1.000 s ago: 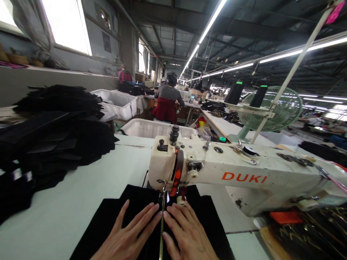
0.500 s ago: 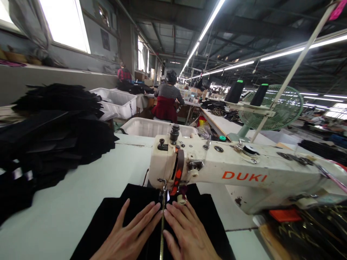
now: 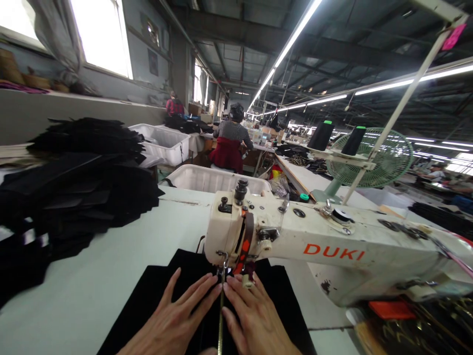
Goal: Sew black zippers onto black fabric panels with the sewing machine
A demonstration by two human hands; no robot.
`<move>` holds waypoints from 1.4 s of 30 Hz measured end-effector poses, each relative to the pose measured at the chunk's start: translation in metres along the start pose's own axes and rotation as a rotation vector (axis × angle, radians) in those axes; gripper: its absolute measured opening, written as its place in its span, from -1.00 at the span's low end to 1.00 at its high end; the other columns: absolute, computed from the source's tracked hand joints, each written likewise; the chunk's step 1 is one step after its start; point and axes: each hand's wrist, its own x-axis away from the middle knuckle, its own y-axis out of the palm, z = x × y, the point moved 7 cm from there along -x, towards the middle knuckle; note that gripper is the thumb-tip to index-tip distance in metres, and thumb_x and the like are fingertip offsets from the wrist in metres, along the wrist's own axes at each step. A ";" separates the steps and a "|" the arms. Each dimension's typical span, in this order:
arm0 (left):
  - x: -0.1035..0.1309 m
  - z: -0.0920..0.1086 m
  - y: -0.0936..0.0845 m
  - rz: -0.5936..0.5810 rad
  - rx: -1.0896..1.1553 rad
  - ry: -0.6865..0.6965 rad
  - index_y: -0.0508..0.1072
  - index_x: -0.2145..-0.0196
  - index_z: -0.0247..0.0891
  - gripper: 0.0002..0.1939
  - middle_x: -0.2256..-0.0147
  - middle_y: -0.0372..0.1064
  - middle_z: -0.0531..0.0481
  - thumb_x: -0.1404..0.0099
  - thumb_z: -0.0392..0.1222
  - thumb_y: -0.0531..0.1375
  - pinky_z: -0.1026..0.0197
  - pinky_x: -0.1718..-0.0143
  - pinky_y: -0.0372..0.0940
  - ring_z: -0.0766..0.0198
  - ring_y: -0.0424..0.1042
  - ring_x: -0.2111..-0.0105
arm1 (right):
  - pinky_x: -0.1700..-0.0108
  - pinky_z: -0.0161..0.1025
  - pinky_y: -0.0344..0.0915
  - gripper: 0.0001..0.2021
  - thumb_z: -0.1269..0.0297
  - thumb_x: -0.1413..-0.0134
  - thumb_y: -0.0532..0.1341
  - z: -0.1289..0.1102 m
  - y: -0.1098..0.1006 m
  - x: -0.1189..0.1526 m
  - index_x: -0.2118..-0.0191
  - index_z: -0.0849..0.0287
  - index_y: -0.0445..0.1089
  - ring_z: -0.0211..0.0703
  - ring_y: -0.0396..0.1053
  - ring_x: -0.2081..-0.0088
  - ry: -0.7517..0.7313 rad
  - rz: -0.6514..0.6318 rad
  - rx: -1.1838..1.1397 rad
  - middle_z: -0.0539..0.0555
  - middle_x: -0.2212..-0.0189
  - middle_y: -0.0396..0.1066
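A black fabric piece (image 3: 148, 291) lies flat on the pale table under the head of a white sewing machine (image 3: 281, 231). Down its middle runs a gold-toothed zipper (image 3: 220, 325), leading up to the presser foot (image 3: 223, 268). My left hand (image 3: 177, 310) rests flat on the cloth left of the zipper, fingers spread. On the other side my right hand (image 3: 254, 310) presses the cloth with extended fingers, their tips close to the presser foot. The needle area is partly hidden by the machine head and my fingertips.
A heap of black fabric pieces (image 3: 81, 192) lies at the left. Behind the machine stand a white bin (image 3: 192, 175), a green fan (image 3: 391, 153) and black thread cones (image 3: 321, 135). Gold zippers (image 3: 424, 325) lie at lower right. A co-worker (image 3: 231, 138) sits ahead.
The camera view has tilted slightly, so the scene sits a little lower and to the right. Both hands stay flat on the fabric in nearly the same places beside the zipper.
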 end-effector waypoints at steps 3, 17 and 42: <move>0.002 0.000 0.003 -0.007 -0.019 0.012 0.02 -0.41 -0.25 -0.11 -0.29 0.20 -0.18 -0.23 -0.08 0.29 -0.25 -0.21 0.19 -0.07 0.30 -0.23 | -0.16 -0.04 0.41 -0.70 0.20 -0.41 0.09 0.003 0.006 0.003 -0.09 0.20 0.43 -0.03 0.54 0.02 0.008 -0.024 -0.018 0.10 0.02 0.56; -0.005 -0.005 -0.004 -0.062 0.020 -0.095 0.14 -0.37 -0.26 -0.20 -0.27 0.22 -0.32 -0.25 -0.10 0.31 -0.45 -0.10 0.18 -0.23 0.27 -0.22 | -0.19 -0.08 0.38 -0.68 0.22 -0.40 0.12 0.013 0.016 0.003 -0.14 0.20 0.41 -0.05 0.53 0.01 -0.054 -0.033 -0.023 0.11 -0.03 0.52; 0.064 0.052 -0.036 0.009 0.206 -0.058 0.22 -0.33 -0.01 -0.52 -0.23 0.32 0.05 -0.50 -0.13 0.10 0.06 -0.18 0.22 0.10 0.29 -0.22 | -0.43 0.02 -0.17 -0.61 0.13 -0.29 0.25 -0.073 -0.043 0.058 -0.15 0.18 0.32 -0.11 0.31 -0.15 0.140 -0.286 -0.338 0.09 -0.02 0.45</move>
